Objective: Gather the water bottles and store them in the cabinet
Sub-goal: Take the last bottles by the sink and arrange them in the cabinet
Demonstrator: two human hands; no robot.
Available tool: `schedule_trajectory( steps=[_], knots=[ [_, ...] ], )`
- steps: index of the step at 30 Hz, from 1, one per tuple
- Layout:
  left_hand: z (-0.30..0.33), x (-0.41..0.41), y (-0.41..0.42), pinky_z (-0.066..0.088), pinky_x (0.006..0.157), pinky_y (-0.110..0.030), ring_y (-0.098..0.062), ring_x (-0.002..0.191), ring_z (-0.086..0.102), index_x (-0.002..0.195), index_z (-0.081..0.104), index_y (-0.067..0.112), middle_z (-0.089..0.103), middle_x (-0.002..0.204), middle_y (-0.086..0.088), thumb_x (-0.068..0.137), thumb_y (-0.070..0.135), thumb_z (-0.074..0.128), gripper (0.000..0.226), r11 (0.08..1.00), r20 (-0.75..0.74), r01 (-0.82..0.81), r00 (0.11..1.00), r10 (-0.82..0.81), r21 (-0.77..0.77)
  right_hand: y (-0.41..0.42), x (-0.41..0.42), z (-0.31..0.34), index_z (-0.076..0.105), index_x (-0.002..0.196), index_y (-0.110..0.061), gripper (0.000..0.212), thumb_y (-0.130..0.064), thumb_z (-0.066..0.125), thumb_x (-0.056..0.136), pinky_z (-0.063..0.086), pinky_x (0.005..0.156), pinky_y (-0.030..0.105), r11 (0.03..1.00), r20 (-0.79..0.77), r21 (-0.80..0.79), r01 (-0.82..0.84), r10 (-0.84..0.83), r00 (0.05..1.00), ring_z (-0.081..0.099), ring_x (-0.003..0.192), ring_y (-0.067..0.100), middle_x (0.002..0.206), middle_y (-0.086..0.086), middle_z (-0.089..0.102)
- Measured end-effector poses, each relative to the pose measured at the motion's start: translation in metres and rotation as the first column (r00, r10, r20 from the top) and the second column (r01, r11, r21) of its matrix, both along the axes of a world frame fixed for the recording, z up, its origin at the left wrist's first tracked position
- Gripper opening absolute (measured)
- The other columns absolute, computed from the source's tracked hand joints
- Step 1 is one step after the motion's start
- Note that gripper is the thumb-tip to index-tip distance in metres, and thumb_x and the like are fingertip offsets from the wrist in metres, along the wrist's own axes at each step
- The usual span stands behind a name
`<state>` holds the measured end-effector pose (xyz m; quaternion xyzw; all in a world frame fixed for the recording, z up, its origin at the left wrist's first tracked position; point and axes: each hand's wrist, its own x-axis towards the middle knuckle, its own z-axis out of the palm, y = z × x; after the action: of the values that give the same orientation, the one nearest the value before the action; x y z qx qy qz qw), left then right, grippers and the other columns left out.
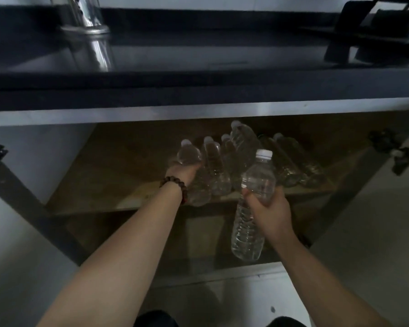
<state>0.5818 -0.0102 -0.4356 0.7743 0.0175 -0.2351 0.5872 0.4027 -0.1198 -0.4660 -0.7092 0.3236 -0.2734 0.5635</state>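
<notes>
Bottles [291, 159] mostly lying on the cabinet shelf [118, 182] already. One gripped in each hand: left hand [183, 172], right hand [270, 206]. Both still to store.

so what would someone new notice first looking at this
Probably the right hand holding a clear water bottle up in front of the open cabinet. Next, the left hand, with a bead bracelet at the wrist, gripping another bottle on the shelf beside a cluster of bottles.
</notes>
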Motion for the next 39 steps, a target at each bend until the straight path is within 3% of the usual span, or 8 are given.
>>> schedule_trajectory(
  steps=[6, 10, 18, 23, 27, 30, 35, 39],
  knots=[
    [-0.016, 0.000, -0.013, 0.038, 0.082, -0.029, -0.026, 0.110, 0.058, 0.125, 0.055, 0.020, 0.059, 0.123, -0.006, 0.091, 0.049, 0.054, 0.045, 0.972, 0.299, 0.076, 0.944, -0.142, 0.223, -0.013, -0.016, 0.018, 0.053, 0.110, -0.021, 0.035, -0.024, 0.073, 0.081, 0.047, 0.064, 0.017, 1.000, 0.028, -0.008, -0.006, 0.006, 1.000, 0.066, 0.084, 0.008, 0.093, -0.007, 0.066],
    [-0.022, 0.011, -0.019, 0.041, 0.089, -0.036, -0.031, 0.116, 0.054, 0.141, 0.040, 0.019, 0.047, 0.139, -0.011, 0.092, 0.050, 0.043, 0.058, 0.873, 0.376, 0.161, 0.855, -0.356, 0.459, -0.048, -0.018, 0.050, 0.051, 0.103, -0.028, 0.030, -0.033, 0.071, 0.081, 0.052, 0.077, 0.035, 0.998, -0.029, 0.046, 0.051, -0.050, 0.998, 0.063, 0.089, 0.016, 0.096, -0.005, 0.061],
    [-0.037, 0.012, -0.025, 0.041, 0.089, -0.036, -0.033, 0.114, 0.055, 0.140, 0.039, 0.018, 0.054, 0.131, -0.014, 0.094, 0.050, 0.046, 0.057, 0.852, 0.430, 0.076, 0.838, -0.336, 0.518, -0.120, 0.029, 0.090, 0.055, 0.094, -0.022, 0.033, -0.045, 0.072, 0.076, 0.044, 0.067, 0.029, 0.999, -0.293, -0.037, -0.017, 0.005, 0.956, 0.057, 0.076, 0.012, 0.088, -0.004, 0.061],
    [-0.049, 0.017, -0.028, 0.045, 0.094, -0.040, -0.034, 0.116, 0.056, 0.148, 0.028, 0.020, 0.053, 0.136, -0.013, 0.091, 0.053, 0.046, 0.069, 0.822, 0.472, 0.062, 0.793, -0.384, 0.565, -0.140, 0.074, 0.099, 0.055, 0.119, -0.025, 0.049, -0.054, 0.063, 0.080, 0.042, 0.093, 0.031, 0.970, -0.465, -0.205, -0.132, 0.022, 0.885, 0.055, 0.113, 0.026, 0.122, 0.006, 0.059],
    [-0.050, 0.021, -0.030, 0.043, 0.098, -0.038, -0.033, 0.122, 0.052, 0.149, 0.024, 0.022, 0.047, 0.143, -0.010, 0.088, 0.058, 0.043, 0.073, 0.837, 0.497, 0.071, 0.776, -0.388, 0.543, -0.148, 0.087, 0.091, 0.052, 0.127, -0.024, 0.064, -0.066, 0.057, 0.079, 0.041, 0.104, 0.043, 0.934, -0.526, -0.257, -0.247, 0.080, 0.847, 0.054, 0.117, 0.028, 0.124, 0.005, 0.058],
    [-0.048, 0.022, -0.032, 0.045, 0.092, -0.038, -0.033, 0.115, 0.056, 0.146, 0.031, 0.020, 0.050, 0.138, -0.012, 0.090, 0.059, 0.039, 0.069, 0.809, 0.465, 0.080, 0.783, -0.413, 0.583, -0.151, 0.086, 0.088, 0.053, 0.127, -0.023, 0.068, -0.067, 0.060, 0.076, 0.044, 0.098, 0.041, 0.918, -0.542, -0.302, -0.258, 0.057, 0.838, 0.055, 0.116, 0.028, 0.128, 0.006, 0.058],
    [-0.042, 0.021, -0.032, 0.044, 0.096, -0.039, -0.032, 0.118, 0.054, 0.149, 0.024, 0.025, 0.045, 0.144, -0.009, 0.086, 0.062, 0.042, 0.075, 0.822, 0.464, 0.099, 0.785, -0.411, 0.561, -0.141, 0.049, 0.076, 0.058, 0.109, -0.031, 0.026, -0.045, 0.059, 0.087, 0.047, 0.091, 0.038, 0.955, -0.371, -0.216, -0.202, 0.111, 0.922, 0.058, 0.106, 0.020, 0.117, 0.001, 0.061],
    [-0.026, 0.020, -0.023, 0.033, 0.111, -0.045, -0.027, 0.138, 0.035, 0.151, 0.017, 0.032, 0.023, 0.157, -0.001, 0.059, 0.085, 0.043, 0.110, 0.869, 0.368, 0.227, 0.837, -0.406, 0.440, -0.121, 0.016, 0.050, 0.043, 0.136, -0.035, 0.047, -0.035, 0.057, 0.091, 0.032, 0.111, 0.039, 0.911, -0.268, -0.348, -0.222, 0.131, 0.955, 0.039, 0.131, 0.021, 0.145, -0.001, 0.038]
  ],
)
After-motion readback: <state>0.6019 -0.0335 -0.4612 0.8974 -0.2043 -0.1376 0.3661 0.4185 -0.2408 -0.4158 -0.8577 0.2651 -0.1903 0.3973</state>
